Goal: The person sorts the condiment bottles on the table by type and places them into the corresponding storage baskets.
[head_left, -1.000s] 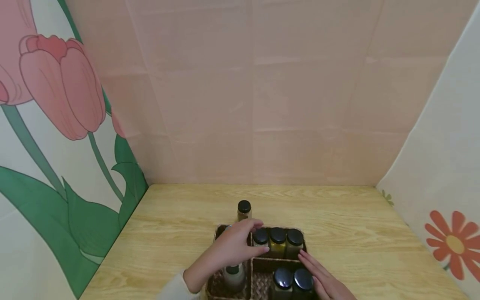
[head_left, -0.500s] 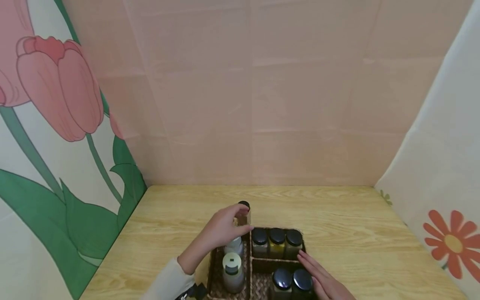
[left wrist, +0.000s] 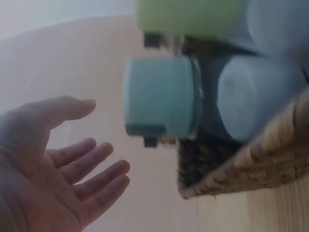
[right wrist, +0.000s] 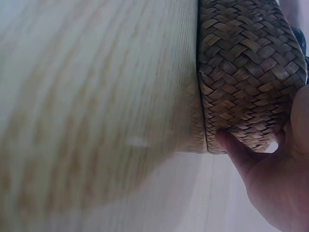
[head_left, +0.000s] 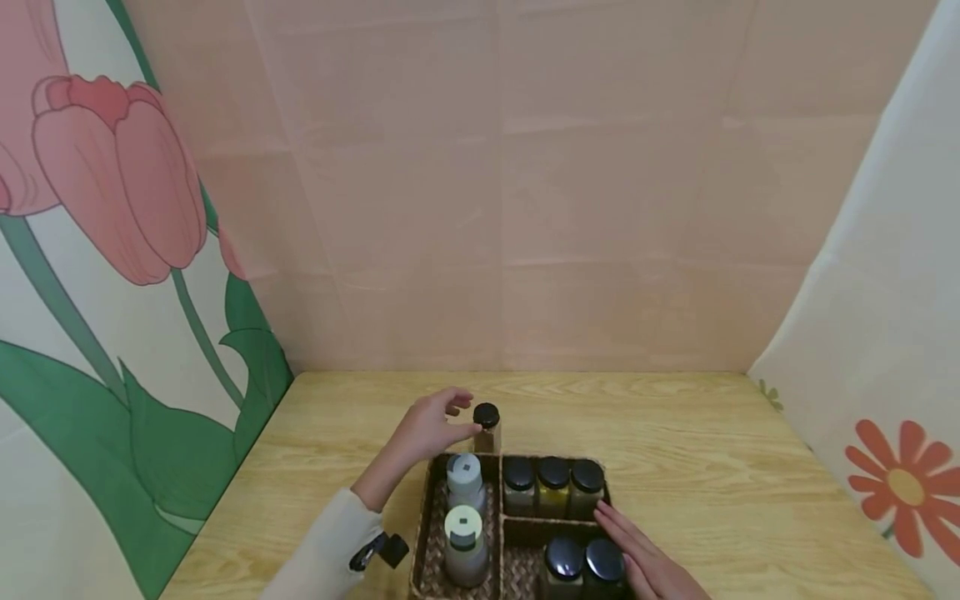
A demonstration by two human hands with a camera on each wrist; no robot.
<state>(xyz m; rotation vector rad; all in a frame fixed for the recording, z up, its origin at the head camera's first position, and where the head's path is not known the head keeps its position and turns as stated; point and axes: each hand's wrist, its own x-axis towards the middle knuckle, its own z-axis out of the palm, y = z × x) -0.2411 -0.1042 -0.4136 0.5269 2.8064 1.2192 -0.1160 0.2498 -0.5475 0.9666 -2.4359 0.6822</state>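
My left hand is beside a tall black-capped jar behind the basket. Its thumb tip is right at the jar's neck. In the left wrist view, the left hand has loosely spread fingers and an unfilled palm. A divided woven basket holds a blue-capped bottle and a green-capped bottle in its left part. Along the basket's right side rests my right hand, fingers extended. The right wrist view shows one finger against the woven wall.
Three black-lidded jars stand in a row in the basket's back right part. Two more black-lidded jars are in the front right part. Behind the wooden table hangs a pink backdrop, with flower-printed sheets at both sides.
From above the basket, my left hand has moved back and left, past the black-capped jar's top to its left side, uncovering the bottles. The right hand has stayed put.
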